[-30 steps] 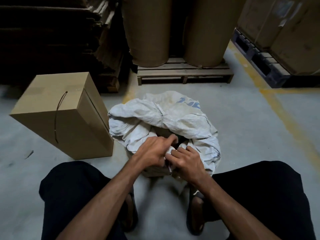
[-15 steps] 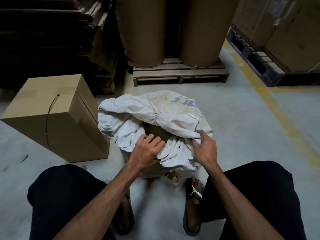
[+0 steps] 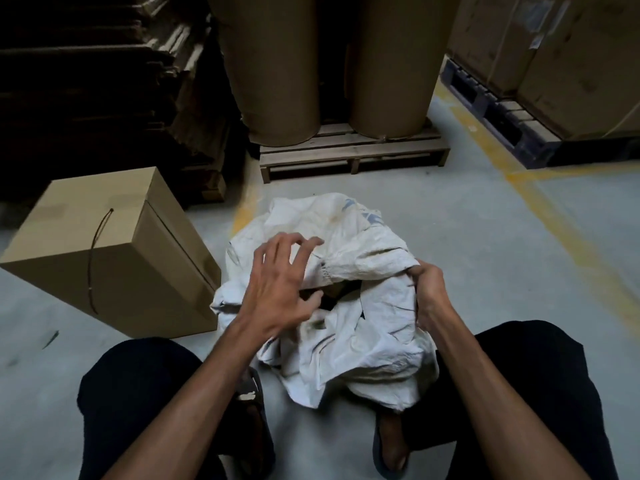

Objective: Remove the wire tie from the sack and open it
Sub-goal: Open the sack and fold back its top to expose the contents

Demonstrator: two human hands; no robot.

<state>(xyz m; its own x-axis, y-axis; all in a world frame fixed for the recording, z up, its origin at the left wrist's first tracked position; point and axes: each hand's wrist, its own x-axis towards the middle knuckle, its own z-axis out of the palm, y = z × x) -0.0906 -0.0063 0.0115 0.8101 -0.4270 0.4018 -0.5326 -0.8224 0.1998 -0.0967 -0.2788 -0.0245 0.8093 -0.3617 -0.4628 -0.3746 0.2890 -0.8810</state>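
A crumpled white woven sack with faint blue print stands on the concrete floor between my knees. Its mouth gapes a little, showing a dark opening near the middle. My left hand hovers over the sack's left side with fingers spread and nothing in it. My right hand is clenched on the sack's right edge. A thin dark wire tie lies bent over the top and side of the cardboard box to the left.
A brown cardboard box stands close to the sack's left. Behind are two large brown paper rolls on a wooden pallet, stacked flat cardboard at the far left, and cartons on a dark pallet at the right. Yellow floor lines run rightward.
My left hand has let go of the sack's folds and lifted with fingers spread. My right hand has moved to the sack's right edge and gripped it; the mouth now gapes.
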